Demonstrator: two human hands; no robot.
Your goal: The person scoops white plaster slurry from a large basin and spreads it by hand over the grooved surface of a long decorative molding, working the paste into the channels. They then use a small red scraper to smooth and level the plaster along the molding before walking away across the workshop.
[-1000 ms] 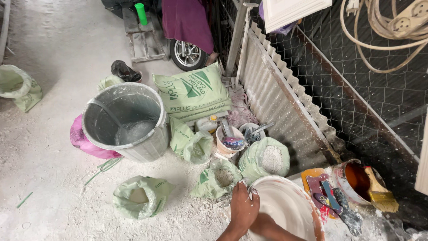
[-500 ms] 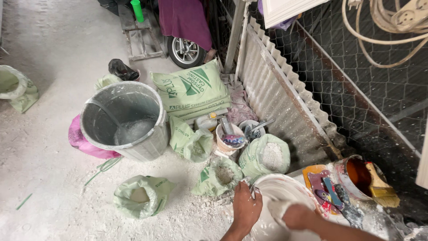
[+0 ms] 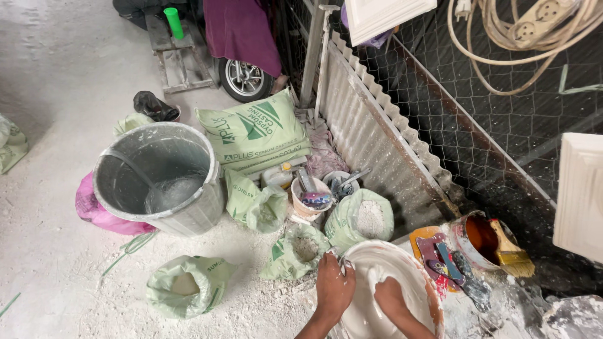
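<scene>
On dusty white floor (image 3: 56,188): left hand (image 3: 333,290) fingers clamp basin (image 3: 402,263) rim; right hand (image 3: 391,298) fingers buried in plaster, state unclear.

A pale concrete floor (image 3: 56,81), dusted white with powder, fills the left side under soft daylight. Along its right edge runs a corrugated metal sheet (image 3: 370,138) backed by a chicken-wire fence (image 3: 502,119). A coiled cream extension cord (image 3: 521,31) hangs at the far right corner.
</scene>
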